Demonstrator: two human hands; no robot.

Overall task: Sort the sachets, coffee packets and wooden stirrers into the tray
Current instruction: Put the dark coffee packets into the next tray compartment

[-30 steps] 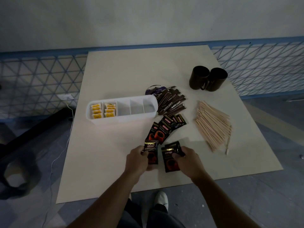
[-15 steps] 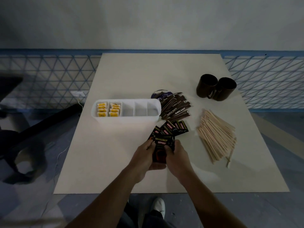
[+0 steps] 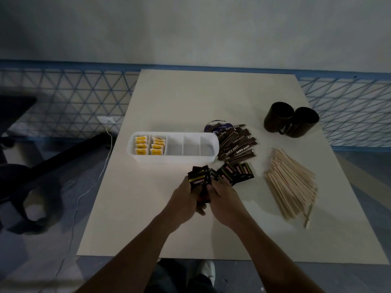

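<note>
Since 1.0 s ago: both hands have come together and moved up toward the tray. Then each lay on a separate packet flat on the surface. Now the left hand [image 3: 184, 199] and right hand [image 3: 226, 199] both grip one bunch, the held packets [image 3: 200, 179], fingers curled around it from either side. The bunch stands roughly upright, fanned at the top, just in front of the tray's front wall. Contact with the wall cannot be told.

Surface [image 3: 169, 218]: pale, matte, rectangular board.

Tray [image 3: 173, 160]: long, white, translucent plastic with rounded corners, split by thin walls into five compartments in a row.

Wooden stirrers [image 3: 289, 185]: loose heap of flat, pale sticks lying mostly parallel, right of centre, well apart from the tray.

Mugs [image 3: 279, 117]: two dark, cylindrical, touching each other, at the far right.

Stick packets [image 3: 237, 145]: narrow brown tubes printed "CITY CAFE", fanned out against the tray's right end, partly over a round dark object.

Black packets [image 3: 237, 173]: glossy, flat rectangles with red and gold print, overlapping on the surface just beyond the right hand.

Yellow sachets [image 3: 141, 145]: small, pillow-shaped, stacked on edge in the tray's two leftmost compartments.
</note>
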